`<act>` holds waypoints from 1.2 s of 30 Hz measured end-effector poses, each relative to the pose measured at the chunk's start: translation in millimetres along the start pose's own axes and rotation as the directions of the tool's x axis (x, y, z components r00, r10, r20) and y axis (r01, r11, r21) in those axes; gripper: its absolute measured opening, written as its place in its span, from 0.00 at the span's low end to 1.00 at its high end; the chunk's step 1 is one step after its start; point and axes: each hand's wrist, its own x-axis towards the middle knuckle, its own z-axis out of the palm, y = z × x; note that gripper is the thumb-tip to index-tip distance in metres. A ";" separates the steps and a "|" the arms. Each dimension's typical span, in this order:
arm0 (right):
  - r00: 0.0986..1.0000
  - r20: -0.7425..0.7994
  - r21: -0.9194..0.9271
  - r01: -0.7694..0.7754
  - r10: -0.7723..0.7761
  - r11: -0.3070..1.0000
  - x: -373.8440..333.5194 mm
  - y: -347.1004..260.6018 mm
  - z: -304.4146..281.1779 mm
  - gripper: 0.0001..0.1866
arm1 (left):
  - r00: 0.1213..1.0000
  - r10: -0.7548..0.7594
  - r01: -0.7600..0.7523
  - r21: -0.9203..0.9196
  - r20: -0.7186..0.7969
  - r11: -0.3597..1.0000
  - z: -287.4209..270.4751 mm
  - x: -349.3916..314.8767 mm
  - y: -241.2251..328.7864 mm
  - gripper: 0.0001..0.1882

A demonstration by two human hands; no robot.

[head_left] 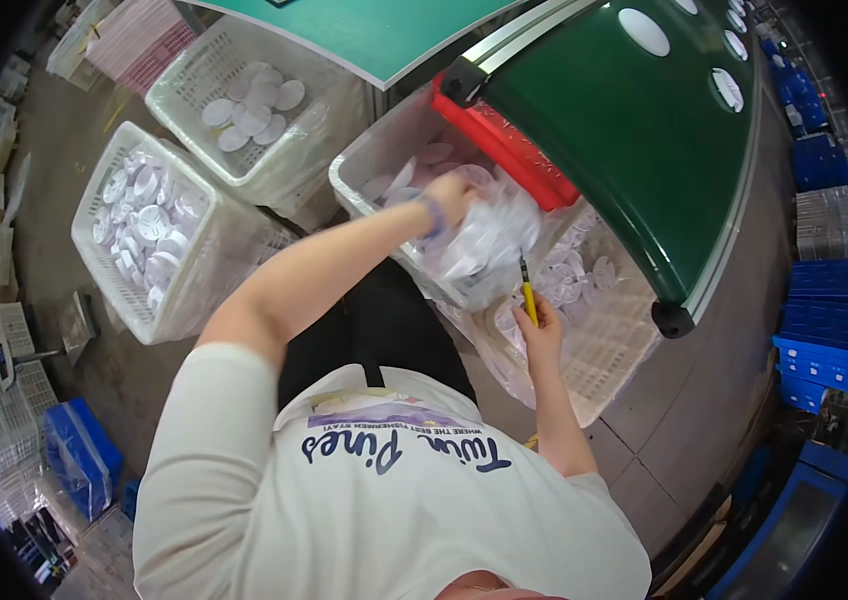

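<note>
My left hand (451,198), blurred by motion, reaches over a white crate (369,170) lined with clear plastic. Its fingers look closed on a crumpled clear plastic bag (489,245), which seems to hold white pieces too smeared to make out. To the right, my right hand (541,325) grips a slim yellow-handled tool (530,300). The tool's thin dark tip points up toward the bag's right side; its exact kind is not clear. Below and beside that hand stands another lined crate (609,350) with white round parts (569,275) inside.
A green conveyor belt (634,130) carrying white discs ends at a red tray (509,150) above the crates. At left stand two lined crates, one with round white parts (149,225), one with flat white discs (259,100). A green table (374,35) is ahead; blue bins (819,320) line the right.
</note>
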 end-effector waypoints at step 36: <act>0.992 0.113 0.303 0.012 -0.049 0.953 -17.0 -30.8 -14.3 0.28 | 0.928 -0.059 0.199 -0.357 0.367 0.913 -19.5 -157.0 -11.0 0.15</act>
